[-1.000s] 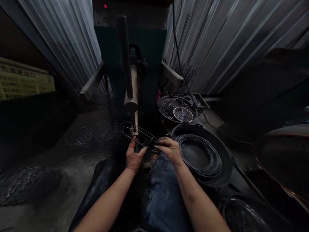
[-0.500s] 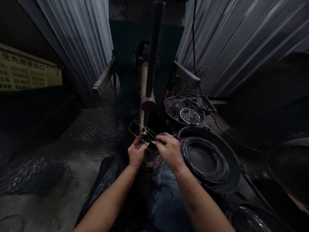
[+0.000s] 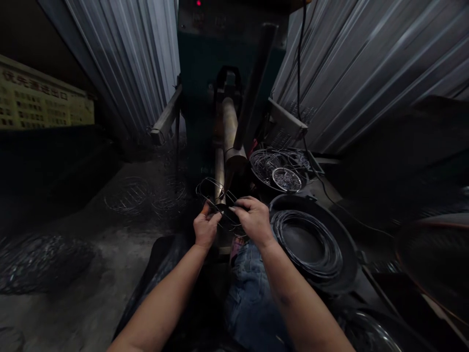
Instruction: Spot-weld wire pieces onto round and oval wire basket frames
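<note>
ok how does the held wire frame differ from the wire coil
The wire frame is raised in the left hand; the wire coil lies in the black basin. The frame has few, spaced wires; the coil has many, bunched in a ring. Both are grey wire.

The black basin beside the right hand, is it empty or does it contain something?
It contains something: a ring-shaped coil of wire lies inside the black basin.

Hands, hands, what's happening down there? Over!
Left hand, right hand gripping wire frame. Frame at tip of lower rod; contact unclear. Coiled wire off right, not blocking.
</note>
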Demonstrator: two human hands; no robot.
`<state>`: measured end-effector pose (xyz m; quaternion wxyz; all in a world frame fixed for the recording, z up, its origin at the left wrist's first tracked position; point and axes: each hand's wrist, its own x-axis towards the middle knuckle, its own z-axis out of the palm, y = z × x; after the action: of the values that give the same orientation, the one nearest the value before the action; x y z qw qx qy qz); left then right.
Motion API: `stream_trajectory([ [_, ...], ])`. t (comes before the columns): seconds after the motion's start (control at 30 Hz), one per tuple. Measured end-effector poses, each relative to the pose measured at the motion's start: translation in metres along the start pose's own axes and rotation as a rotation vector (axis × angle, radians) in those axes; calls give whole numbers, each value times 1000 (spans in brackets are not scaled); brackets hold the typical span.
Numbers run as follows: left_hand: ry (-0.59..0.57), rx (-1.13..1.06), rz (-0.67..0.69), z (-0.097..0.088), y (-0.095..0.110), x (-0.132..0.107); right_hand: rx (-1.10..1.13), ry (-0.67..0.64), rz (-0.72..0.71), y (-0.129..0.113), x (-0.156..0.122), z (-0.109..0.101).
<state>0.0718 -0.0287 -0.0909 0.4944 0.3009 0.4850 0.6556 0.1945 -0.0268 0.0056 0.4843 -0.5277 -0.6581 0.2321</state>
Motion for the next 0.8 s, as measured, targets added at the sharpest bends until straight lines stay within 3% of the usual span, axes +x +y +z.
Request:
stream_trajectory([
  [0.23,-43,-10,14,6,2,-6,-84,-13,-34,-8,-4,-6],
  [0.33,-62,-37,13,4,1,-7,-83,-5,-26,0,-23,-21],
  [0.47,8,-110,-102,0,3,-9,-21,-13,100,18,-55,-38],
  [0.6,50,-198,-190,-2,7,-11,13,-43,27,16,-65,-32],
  [0.8,28,-233,-223,-2,18,-5,-47,-14,-118,1,-45,-15],
])
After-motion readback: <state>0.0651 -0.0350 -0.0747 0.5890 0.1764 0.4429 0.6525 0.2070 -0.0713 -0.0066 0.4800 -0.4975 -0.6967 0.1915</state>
